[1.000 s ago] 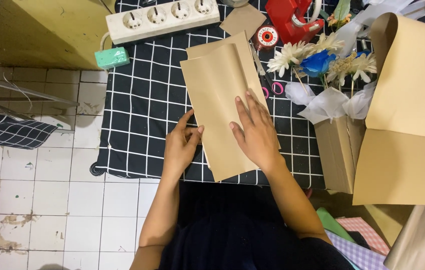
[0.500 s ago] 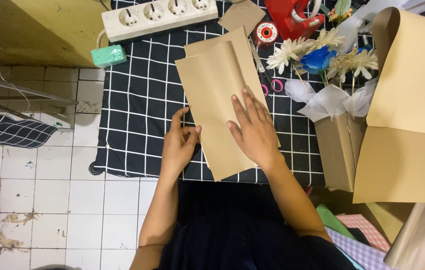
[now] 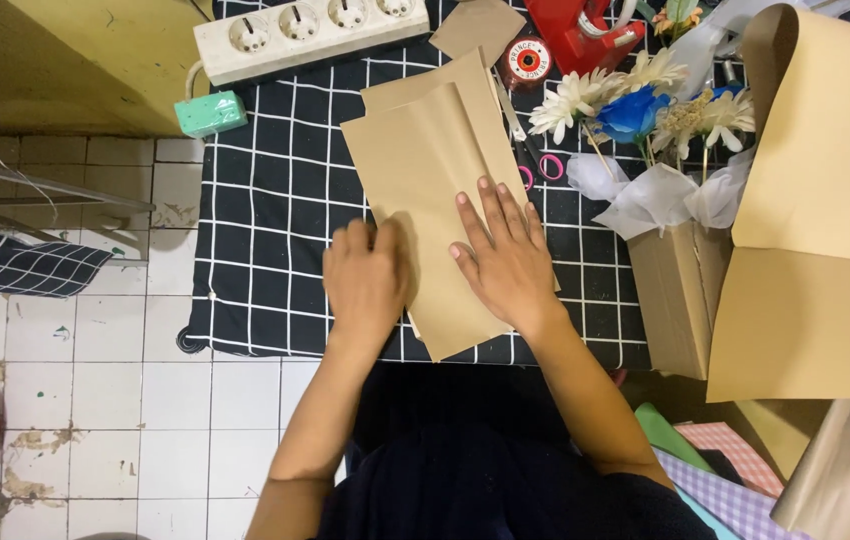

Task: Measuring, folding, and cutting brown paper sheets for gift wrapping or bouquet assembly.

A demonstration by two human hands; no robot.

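A folded sheet of brown kraft paper [image 3: 435, 170] lies on a black cloth with a white grid [image 3: 275, 210]. My right hand [image 3: 505, 255] rests flat on the paper's right half with its fingers spread. The fingers of my left hand [image 3: 367, 275] are curled and press on the paper's left edge near its lower corner. A second brown sheet [image 3: 395, 92] pokes out from under the first at the top.
A white power strip [image 3: 305, 30] and a green block [image 3: 210, 112] lie at the cloth's top left. Scissors [image 3: 520, 135], a tape roll [image 3: 528, 60], a red tape dispenser [image 3: 580, 30], artificial flowers [image 3: 635, 110] and large brown sheets [image 3: 825, 200] crowd the right. Coloured papers [image 3: 725, 470] sit lower right.
My left hand has slid further onto the paper's left edge and curled its fingers. The paper has shifted slightly left. My right hand stays flat on it.
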